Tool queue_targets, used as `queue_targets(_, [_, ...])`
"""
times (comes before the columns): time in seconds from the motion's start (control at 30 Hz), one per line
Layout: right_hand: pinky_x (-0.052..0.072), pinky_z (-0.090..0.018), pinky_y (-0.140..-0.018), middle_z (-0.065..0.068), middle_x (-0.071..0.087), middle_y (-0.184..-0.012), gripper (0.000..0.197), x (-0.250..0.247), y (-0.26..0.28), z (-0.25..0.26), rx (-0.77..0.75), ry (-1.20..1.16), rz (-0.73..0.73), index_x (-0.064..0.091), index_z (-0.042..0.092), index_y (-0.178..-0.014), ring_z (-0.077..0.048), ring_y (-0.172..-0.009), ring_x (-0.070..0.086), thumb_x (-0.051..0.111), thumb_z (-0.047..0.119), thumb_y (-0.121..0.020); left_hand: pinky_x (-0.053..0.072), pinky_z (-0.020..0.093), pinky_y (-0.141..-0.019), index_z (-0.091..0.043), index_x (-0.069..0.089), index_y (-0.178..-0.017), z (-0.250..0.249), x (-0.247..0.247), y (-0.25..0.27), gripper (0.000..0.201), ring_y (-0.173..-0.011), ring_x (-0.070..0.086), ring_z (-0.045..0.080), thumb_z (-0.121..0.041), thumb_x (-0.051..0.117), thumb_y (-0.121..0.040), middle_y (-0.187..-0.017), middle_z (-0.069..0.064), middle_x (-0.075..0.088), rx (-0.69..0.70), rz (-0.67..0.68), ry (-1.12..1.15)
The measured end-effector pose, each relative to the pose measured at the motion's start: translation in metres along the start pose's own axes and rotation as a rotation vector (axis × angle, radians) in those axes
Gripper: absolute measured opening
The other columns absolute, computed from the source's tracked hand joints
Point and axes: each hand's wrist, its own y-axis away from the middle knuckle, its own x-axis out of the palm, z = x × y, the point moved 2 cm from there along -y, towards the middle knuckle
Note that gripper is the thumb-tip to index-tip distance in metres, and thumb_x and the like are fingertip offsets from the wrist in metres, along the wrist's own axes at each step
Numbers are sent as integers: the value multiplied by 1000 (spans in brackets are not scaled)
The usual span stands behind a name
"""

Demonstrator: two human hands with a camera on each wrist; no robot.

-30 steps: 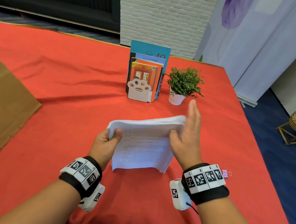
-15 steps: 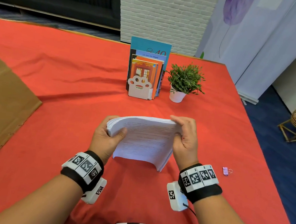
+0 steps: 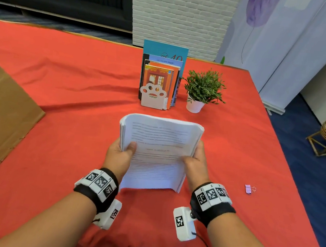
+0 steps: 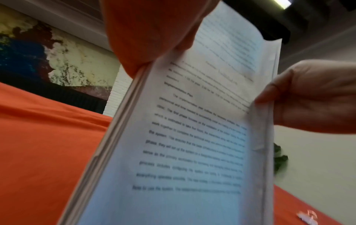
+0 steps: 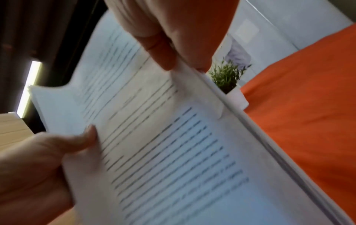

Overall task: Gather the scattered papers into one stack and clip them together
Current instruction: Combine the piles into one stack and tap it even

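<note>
1. Stack of papers [image 3: 158, 152] held up over the red tablecloth [image 3: 59, 113], in front of the person's chest, printed side facing them; top edge curls away toward the far side.
2. Left hand [image 3: 120, 155] grips the stack's left edge, thumb on the front page, fingers behind the sheets.
3. Right hand [image 3: 195, 162] grips the right edge the same way, thumb pressed on the front page, fingers wrapped behind.
4. Bottom edge of the stack hangs just above or on the cloth; cannot tell which from the head view.
5. Left wrist view: page text blurred, sheet edges on the left side look roughly lined up, not perfectly flush.
6. Binder clip [image 3: 249, 189], pink with wire handles, lies on the cloth to the right of the right wrist, well apart from the papers, untouched.
7. Behind the stack: row of books [image 3: 161, 77] upright in a white paw-shaped bookend [image 3: 154, 96], and a small potted plant [image 3: 202, 89] just right of them.
8. Sheet of cardboard [image 3: 2, 111] lies on the cloth at far left.
</note>
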Motion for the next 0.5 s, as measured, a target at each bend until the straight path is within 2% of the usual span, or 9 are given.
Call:
queue_targets(0.1, [46,-50,-101,-1,58,-123,38,-3,-3,-2,25,146,191,45,33,-117,-21,-115,57,50,20,-82,53,41,-87,-22,64,-95,3,-10,-12,17,-92,68,28,-9,53,-91,-99,3,71,-56,-56,19])
queue_targets(0.2, [49,-53,-96,-11,62,-123,41,-5,5,-19,131,219,286,48,20,-121,-29,-110,63,52,41,-86,51,49,-91,-19,62,-105,17,-21,-22,18,-95,67,31,-11,54,-91,-107,9,70,-202,-78,19])
queue_targets(0.27, [55,-45,-86,-10,67,-109,28,-5,10,-26,168,139,271,55,18,-110,-25,-93,65,52,40,-92,50,55,-92,-13,61,-109,28,-28,-23,19,-95,66,34,-11,56,-90,-112,16,68,-313,-90,22])
queue_targets(0.3, [54,-39,-79,-9,66,-100,22,-5,12,-28,200,78,268,57,17,-104,-23,-86,62,50,36,-95,49,56,-92,-10,60,-111,33,-31,-23,21,-97,66,36,-11,56,-91,-113,18,67,-358,-87,26])
queue_targets(0.37, [50,-33,-70,-7,63,-91,22,-7,13,-32,265,-39,272,60,16,-98,-20,-78,58,49,34,-95,48,56,-93,-6,59,-115,41,-37,-20,24,-98,65,37,-9,55,-91,-112,19,67,-432,-65,49])
queue_targets(0.43, [50,-33,-70,-9,63,-92,25,-9,13,-35,309,-131,284,63,13,-101,-21,-76,59,51,33,-93,49,53,-90,-1,57,-120,46,-43,-19,29,-95,65,36,-8,55,-91,-109,19,67,-479,-41,78])
queue_targets(0.5, [52,-36,-76,-9,67,-95,24,-10,12,-37,334,-156,294,61,13,-114,-21,-79,63,49,25,-97,49,52,-89,1,56,-122,50,-47,-20,33,-98,64,38,-8,56,-91,-112,21,66,-512,-27,92])
